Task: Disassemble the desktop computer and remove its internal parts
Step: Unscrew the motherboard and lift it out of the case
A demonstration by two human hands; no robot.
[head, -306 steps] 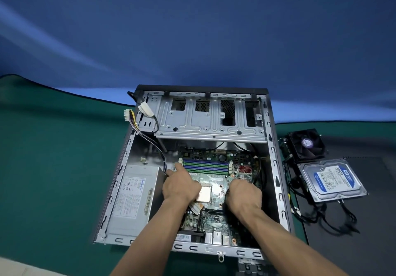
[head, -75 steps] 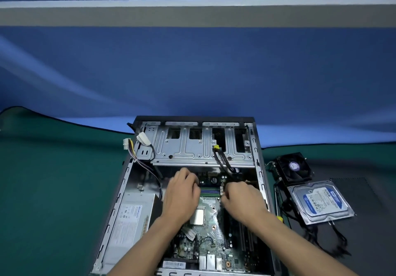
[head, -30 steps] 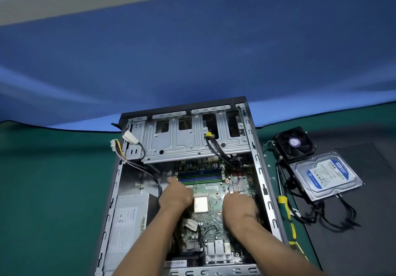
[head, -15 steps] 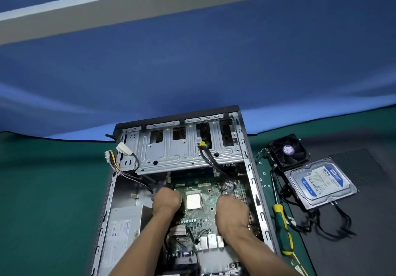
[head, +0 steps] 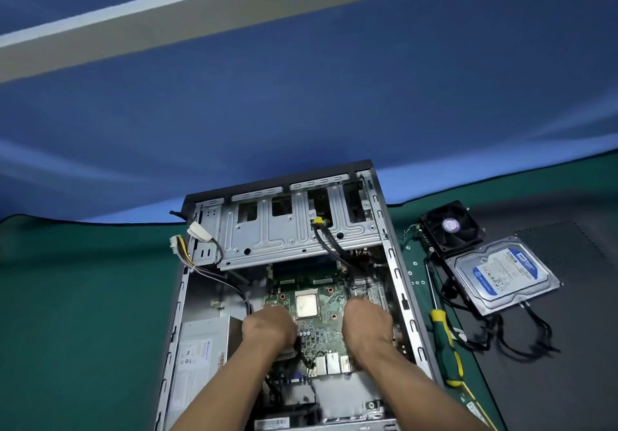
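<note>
Inside the open case (head: 398, 300), lying on its side on the green mat (head: 83, 296), the motherboard (head: 321, 330) sits on the case floor, its far edge tucked under the steel drive cage (head: 287, 229); I read the step in hand as freeing and lifting this board out. Left hand (head: 269, 325) grips the board's left edge, fingers curled down out of sight; right hand (head: 368, 322) does the same on the right edge, so both hands hold the board, one each side of the bare CPU (head: 306, 302). Board is a thin green laminate, densely studded, with copper-ringed mounting holes and a row of metal rear ports at the near edge. CPU lid is a flat square of dull silver. Next move, as I judge it: draw the board toward the near side to clear the cage, then raise it level; the black cable with yellow plug (head: 317, 221) draped off the cage may snag, and I cannot tell whether it is unplugged from the board. Power supply (head: 200, 360) is a grey sheet-metal box at the case's left. Cage is stamped, ribbed, bright steel. To the right of the case, a green-and-yellow-handled screwdriver (head: 446, 350), a black square fan (head: 449, 226) and a hard drive (head: 501, 275) with a blue label lie on the mat
</note>
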